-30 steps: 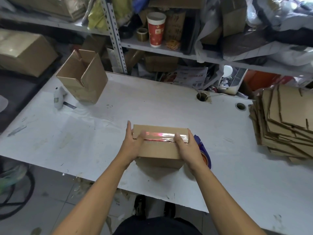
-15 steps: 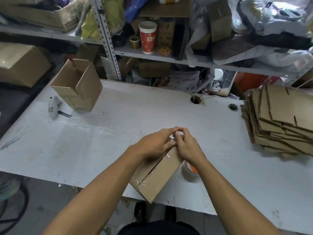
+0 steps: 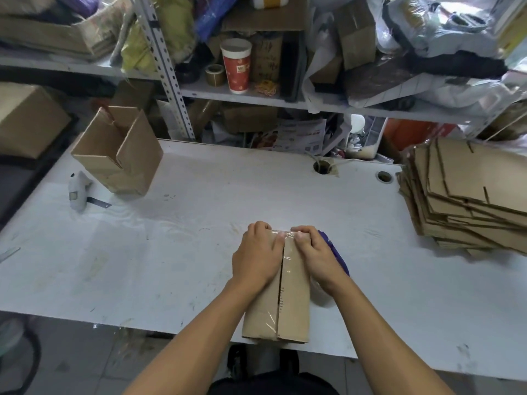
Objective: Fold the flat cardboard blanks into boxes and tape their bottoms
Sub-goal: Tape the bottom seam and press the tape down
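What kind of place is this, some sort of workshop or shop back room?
Most likely a small packing or shipping room. A stack of flat cardboard blanks waits on the white table, an open folded box stands ready, and metal shelving behind is crammed with cartons and bags.

Box (image 3: 288,303) sits on surface (image 3: 199,223) at 6 o'clock, near edge overhanging the front. Left hand (image 3: 258,253) and right hand (image 3: 315,256) rest on its far end, side by side. Tape dispenser (image 3: 335,252) just right of box, under right hand. Open box (image 3: 119,155) at 10 o'clock, cutter (image 3: 78,191) just left of it. Stack of flat blanks (image 3: 467,201) at 2 o'clock. Shelf (image 3: 256,95) behind surface at 12, cup (image 3: 236,67) on it.
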